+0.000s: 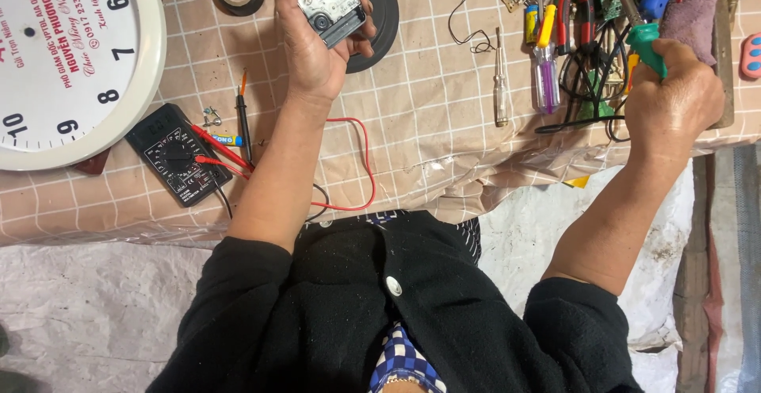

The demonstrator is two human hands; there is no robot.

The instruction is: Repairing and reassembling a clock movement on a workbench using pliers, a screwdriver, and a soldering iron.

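Top centre of the head view: left hand (313, 44) holds a small clock movement (333, 4), fingers wrapped round it.
It sits just above the palm, over a black disc (380, 8) on the checked worktop (412, 123). Upper right, the right hand (674, 103) is closed on a green-handled tool (648, 44), its long axis running up-left into the tool pile, tip buried. Both hands well apart. The white clock face (71, 52) at upper left is cropped.

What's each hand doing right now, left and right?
Left hand: closed around a small clock movement box.
Right hand: closed on a green tool handle.
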